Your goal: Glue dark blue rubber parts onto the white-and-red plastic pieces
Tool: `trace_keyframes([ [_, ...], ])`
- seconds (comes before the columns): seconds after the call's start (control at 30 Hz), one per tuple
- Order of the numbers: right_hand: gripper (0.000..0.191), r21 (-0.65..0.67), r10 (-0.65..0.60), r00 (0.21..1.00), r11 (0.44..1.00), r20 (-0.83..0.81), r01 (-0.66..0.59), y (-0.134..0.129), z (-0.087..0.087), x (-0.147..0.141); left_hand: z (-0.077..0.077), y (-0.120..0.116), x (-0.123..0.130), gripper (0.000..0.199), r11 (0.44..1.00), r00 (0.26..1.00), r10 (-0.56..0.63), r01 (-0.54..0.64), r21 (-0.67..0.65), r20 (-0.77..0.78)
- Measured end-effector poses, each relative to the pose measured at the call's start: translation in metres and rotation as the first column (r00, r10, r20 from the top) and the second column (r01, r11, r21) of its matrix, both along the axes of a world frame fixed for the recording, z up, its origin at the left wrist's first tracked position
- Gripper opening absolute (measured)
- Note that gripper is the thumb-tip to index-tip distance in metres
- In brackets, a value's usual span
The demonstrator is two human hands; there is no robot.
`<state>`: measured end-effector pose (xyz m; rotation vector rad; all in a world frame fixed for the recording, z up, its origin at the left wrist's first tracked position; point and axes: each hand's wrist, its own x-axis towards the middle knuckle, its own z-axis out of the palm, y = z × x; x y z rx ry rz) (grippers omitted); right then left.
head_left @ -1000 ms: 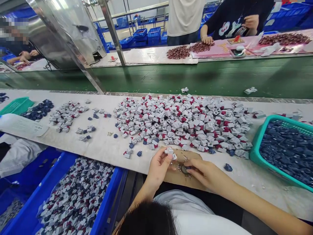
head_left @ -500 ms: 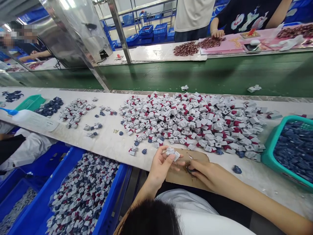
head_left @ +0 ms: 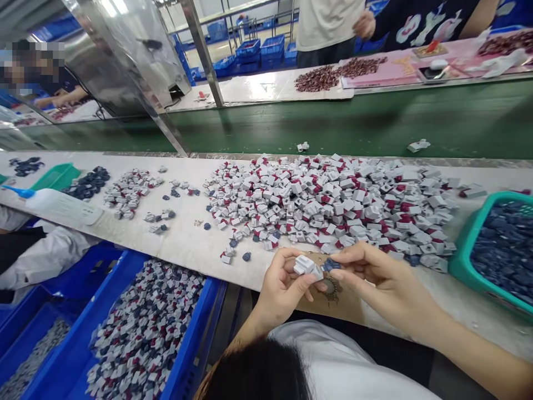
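"What did the left hand have?"

"A small cluster of white-and-red pieces, pinched between thumb and fingers, its long axis lying sideways toward the right hand."

"And that right hand?"

"Narrowly pinching a dark blue piece at its fingertips, just beside the cluster, above a brown cardboard sheet."

"Any readable writing?"

"None I could read; the label on the white squeeze bottle, far left of the hands, was too small."

"Containers?"

"Right of the right hand, a teal basket held dark blue pieces; left of the left hand, a blue crate held mixed white and dark pieces."
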<state>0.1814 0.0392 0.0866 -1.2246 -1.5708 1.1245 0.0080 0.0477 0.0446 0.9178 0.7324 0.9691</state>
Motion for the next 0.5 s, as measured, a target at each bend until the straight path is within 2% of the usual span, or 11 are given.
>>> trace_keyframes([
  [0.3, 0.015, 0.027, 0.145, 0.980, 0.988, 0.133, -0.149, 0.005, -0.002, 0.007, -0.002, -0.003, -0.002, 0.029, 0.990, 0.989, 0.018, 0.003, 0.139, -0.146],
  [0.4, 0.015, 0.085, 0.123, 0.979, 0.987, 0.162, -0.138, 0.004, -0.006, 0.006, -0.004, -0.004, 0.002, 0.031, 0.989, 0.989, 0.024, -0.002, 0.147, -0.148],
  [0.5, 0.016, 0.061, 0.098, 0.990, 0.993, 0.104, -0.104, 0.002, -0.013, 0.006, -0.007, -0.002, 0.004, 0.031, 0.990, 0.993, -0.002, 0.018, 0.143, -0.117],
])
